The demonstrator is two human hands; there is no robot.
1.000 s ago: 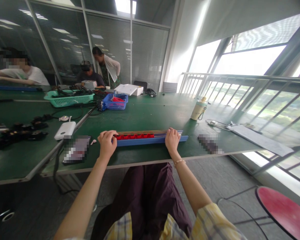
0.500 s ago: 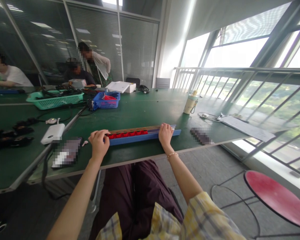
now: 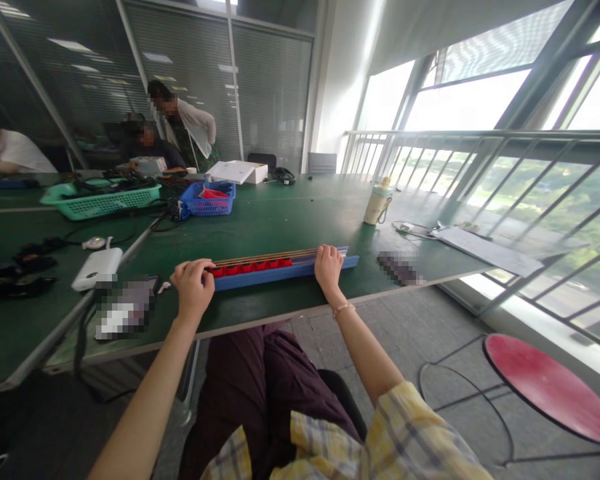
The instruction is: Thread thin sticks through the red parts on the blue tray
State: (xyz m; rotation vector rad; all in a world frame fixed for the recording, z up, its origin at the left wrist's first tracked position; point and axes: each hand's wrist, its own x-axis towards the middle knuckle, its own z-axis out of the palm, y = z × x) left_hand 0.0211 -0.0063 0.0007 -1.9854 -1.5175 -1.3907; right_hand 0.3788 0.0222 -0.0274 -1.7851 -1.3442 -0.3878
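**Both hands set on the long blue tray at the table's near edge**

The long blue tray lies across the green table, just in from its near edge and square to the person. A row of red pieces fills its left part; thin wooden-looking rods run along its far side. The left hand is curled at the tray's left end, fingers bent over the first red pieces; whether it pinches one or merely rests on them cannot be told. The right hand lies over the tray towards its right end, fingers draped across the top and bearing down on the tray, not closed around anything

Judged from this, the step in hand is steadying the tray with the right hand while the left works at the red row. A next move here would call for a fine pinch at the left end with the tray kept flat, as it sits close to the table's edge

Beside the left hand lies a white power bank with a cable; farther off stand a blue basket, a green basket and a pale bottle. Papers lie to the right. Other people are at the far end
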